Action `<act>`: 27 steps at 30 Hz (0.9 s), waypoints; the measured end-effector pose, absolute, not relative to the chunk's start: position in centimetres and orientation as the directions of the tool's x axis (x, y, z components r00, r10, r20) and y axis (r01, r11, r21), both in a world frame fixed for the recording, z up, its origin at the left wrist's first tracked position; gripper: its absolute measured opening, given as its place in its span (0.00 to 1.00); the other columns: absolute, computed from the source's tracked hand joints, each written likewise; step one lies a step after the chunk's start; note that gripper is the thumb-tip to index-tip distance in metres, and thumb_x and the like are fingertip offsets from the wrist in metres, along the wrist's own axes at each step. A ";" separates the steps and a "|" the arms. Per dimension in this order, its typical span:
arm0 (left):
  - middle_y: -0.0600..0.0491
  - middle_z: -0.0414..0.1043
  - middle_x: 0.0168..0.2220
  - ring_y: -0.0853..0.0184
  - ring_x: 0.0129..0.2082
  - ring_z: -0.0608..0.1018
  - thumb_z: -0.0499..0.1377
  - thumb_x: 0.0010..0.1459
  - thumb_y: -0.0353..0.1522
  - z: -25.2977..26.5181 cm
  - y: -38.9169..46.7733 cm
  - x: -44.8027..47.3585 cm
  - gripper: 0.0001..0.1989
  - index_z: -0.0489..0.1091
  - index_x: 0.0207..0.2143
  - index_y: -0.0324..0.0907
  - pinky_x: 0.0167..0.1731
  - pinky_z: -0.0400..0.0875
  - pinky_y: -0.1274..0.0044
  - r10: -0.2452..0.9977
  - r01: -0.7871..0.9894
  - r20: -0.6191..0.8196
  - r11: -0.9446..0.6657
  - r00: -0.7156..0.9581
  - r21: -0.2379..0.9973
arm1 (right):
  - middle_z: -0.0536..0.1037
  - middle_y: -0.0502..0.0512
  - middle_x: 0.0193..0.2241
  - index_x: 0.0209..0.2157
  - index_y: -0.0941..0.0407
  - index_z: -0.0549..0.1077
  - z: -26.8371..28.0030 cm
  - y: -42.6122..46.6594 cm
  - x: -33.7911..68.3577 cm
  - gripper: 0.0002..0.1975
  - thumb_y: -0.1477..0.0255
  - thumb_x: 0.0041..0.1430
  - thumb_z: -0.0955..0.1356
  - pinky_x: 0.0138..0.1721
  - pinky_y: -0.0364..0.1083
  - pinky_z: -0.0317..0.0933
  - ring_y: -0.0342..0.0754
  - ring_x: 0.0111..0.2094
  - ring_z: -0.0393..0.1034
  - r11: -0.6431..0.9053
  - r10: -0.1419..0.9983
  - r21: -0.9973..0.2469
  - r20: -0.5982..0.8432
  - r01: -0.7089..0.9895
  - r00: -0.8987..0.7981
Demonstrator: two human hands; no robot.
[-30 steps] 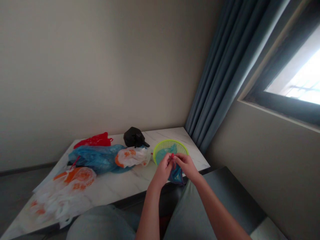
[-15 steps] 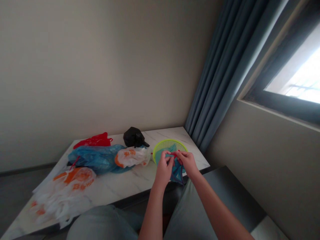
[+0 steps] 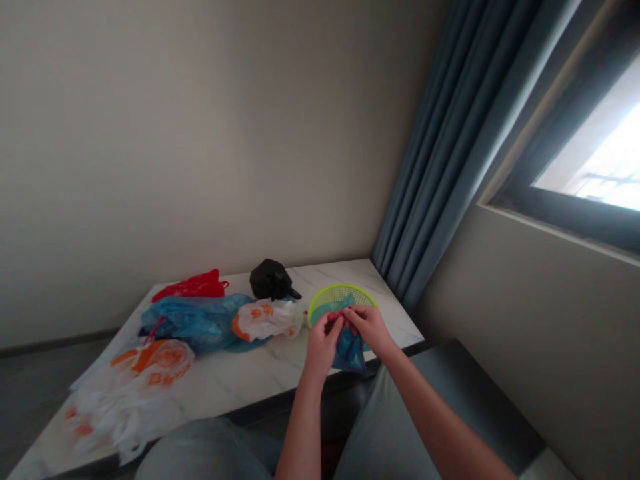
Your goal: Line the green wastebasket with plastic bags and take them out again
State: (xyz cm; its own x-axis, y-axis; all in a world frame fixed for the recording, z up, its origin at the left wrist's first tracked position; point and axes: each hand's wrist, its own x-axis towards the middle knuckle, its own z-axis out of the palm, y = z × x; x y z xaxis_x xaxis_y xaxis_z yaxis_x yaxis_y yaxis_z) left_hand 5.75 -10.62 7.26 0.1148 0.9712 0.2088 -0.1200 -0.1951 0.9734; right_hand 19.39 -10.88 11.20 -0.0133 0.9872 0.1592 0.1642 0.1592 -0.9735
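Note:
My left hand (image 3: 324, 337) and my right hand (image 3: 369, 324) meet over the front of a yellow-green mesh basket (image 3: 343, 289). Both are closed, fingertips pinched together on the top of a thin blue plastic bag (image 3: 350, 352). Its lower end hangs down past the table's front edge. Something small and red shows between the fingertips; I cannot make out whether it is part of the bag. Inside the basket lies more blue-green plastic (image 3: 324, 308), and I cannot tell whether it joins the held bag.
Left of the basket lie a white bag with orange print (image 3: 267, 318), a large blue bag (image 3: 200, 321), a red bag (image 3: 193, 285) and a black bundled bag (image 3: 271, 279). More white-and-orange bags (image 3: 125, 400) spread over the marble-patterned table (image 3: 240, 373). A curtain (image 3: 440, 180) hangs at right.
My fingertips have come closer together around the red bit. The bag below them has swung slightly left and hangs more bunched. The view has tilted up slightly.

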 end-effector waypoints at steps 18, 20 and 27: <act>0.55 0.73 0.29 0.67 0.32 0.76 0.60 0.61 0.37 7.1 -10.7 5.8 0.09 0.68 0.30 0.43 0.38 0.69 0.75 0.946 -0.036 0.282 -0.280 0.157 0.959 | 0.66 0.43 0.13 0.31 0.54 0.70 9.4 -9.1 19.2 0.13 0.58 0.58 0.68 0.17 0.42 0.49 0.41 0.14 0.57 0.082 0.996 -0.983 0.074 0.163 -0.050; 0.54 0.73 0.30 0.66 0.32 0.76 0.60 0.60 0.36 6.9 -10.5 6.0 0.07 0.69 0.31 0.43 0.38 0.69 0.75 0.952 -0.004 0.288 -0.289 0.100 0.957 | 0.63 0.40 0.13 0.36 0.53 0.67 8.8 -8.9 19.3 0.12 0.60 0.58 0.68 0.17 0.41 0.46 0.41 0.14 0.54 0.070 0.998 -0.986 0.069 0.148 -0.016; 0.49 0.79 0.34 0.62 0.35 0.79 0.60 0.59 0.33 6.5 -8.0 6.1 0.06 0.77 0.35 0.42 0.40 0.71 0.71 0.955 0.209 0.297 -0.295 0.022 0.932 | 0.67 0.44 0.24 0.32 0.52 0.61 7.5 -9.4 20.5 0.06 0.75 0.55 0.65 0.29 0.42 0.57 0.43 0.25 0.62 0.302 0.951 -0.906 0.310 0.295 -0.022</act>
State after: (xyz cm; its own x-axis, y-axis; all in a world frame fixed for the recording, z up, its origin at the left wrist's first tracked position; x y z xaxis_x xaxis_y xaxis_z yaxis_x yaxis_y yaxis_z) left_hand 6.08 -8.01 6.47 0.0222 0.9546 0.2972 0.2092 -0.2951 0.9323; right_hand 20.45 -9.43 7.46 -0.0224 0.9505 0.3098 0.2951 0.3024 -0.9064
